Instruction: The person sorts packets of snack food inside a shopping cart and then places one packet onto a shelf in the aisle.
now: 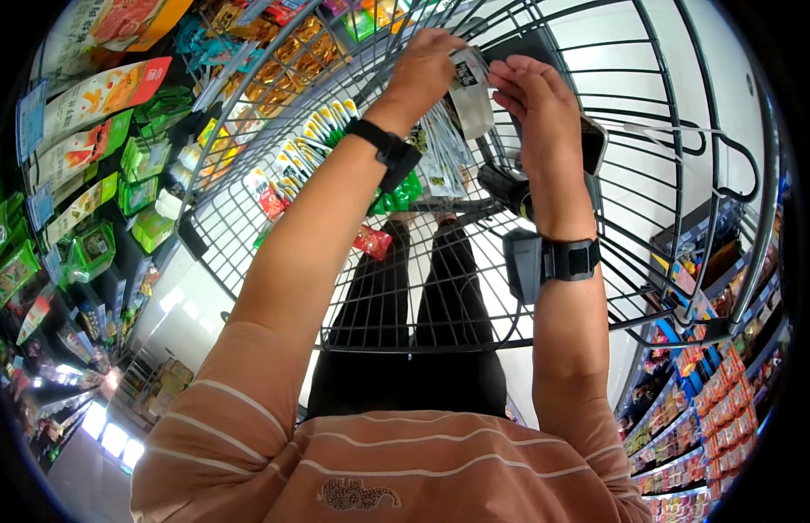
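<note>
My left hand (427, 70) is over the far side of a shopping cart (396, 342), its fingers closed at the upper edge of a small clear-and-white packet (474, 109) with a dark label. Beside it on the right, my right hand (540, 96) is loosely curled, fingers apart, with nothing seen in it. Under the hands lie several slim silver-white packets (441, 157). A row of small white-and-green packets (313, 144) sits left of them, partly hidden by my left forearm. Green packets (400, 193) and a red packet (372, 242) lie nearer me.
A black object (507, 187) and a phone (594, 146) are near my right wrist. Shelves of packaged food (91, 161) flank the cart on the left, and more hanging packets (727, 405) are at lower right. Wire bars surround both hands.
</note>
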Demonstrator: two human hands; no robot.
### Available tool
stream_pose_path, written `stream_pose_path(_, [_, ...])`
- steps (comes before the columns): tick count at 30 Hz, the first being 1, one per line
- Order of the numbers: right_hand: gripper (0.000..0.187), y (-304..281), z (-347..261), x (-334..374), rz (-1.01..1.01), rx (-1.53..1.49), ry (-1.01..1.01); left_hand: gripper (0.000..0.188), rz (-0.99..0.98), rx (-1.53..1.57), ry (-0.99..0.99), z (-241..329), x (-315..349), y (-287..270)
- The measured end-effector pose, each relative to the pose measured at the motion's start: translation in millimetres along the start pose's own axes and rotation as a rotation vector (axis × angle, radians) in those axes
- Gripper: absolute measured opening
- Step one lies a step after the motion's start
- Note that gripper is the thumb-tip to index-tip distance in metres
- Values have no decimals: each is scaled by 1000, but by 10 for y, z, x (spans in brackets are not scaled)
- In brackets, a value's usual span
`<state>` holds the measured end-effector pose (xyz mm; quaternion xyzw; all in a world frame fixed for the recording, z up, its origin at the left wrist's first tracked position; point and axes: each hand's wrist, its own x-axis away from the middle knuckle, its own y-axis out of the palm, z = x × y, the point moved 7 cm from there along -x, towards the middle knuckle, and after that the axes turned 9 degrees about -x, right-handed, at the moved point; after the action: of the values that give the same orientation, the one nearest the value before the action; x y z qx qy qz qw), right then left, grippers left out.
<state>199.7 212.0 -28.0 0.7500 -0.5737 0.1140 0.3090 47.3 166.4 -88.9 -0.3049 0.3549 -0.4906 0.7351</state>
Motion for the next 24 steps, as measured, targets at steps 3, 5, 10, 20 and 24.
stream_pose_path(3, [23, -18, 0, 1, 5, -1, 4, 29, -58, 98, -159, -344, 203, -69])
stream_pose_path(5, [23, -9, -10, 9, 2, 1, 7, 30, -310, 51, -518, -710, 514, 90])
stream_pose_path(10, [23, 67, 15, 12, -13, 1, 27, 34, -320, -57, -453, -1091, 941, 412])
stream_pose_path(20, [24, 42, 66, 1, -12, 29, 44, 21, -423, -90, -415, -1129, 911, 439])
stream_pose_path(24, [24, 53, 78, 11, -18, 33, 54, 11, -463, -84, -290, -1019, 907, 284])
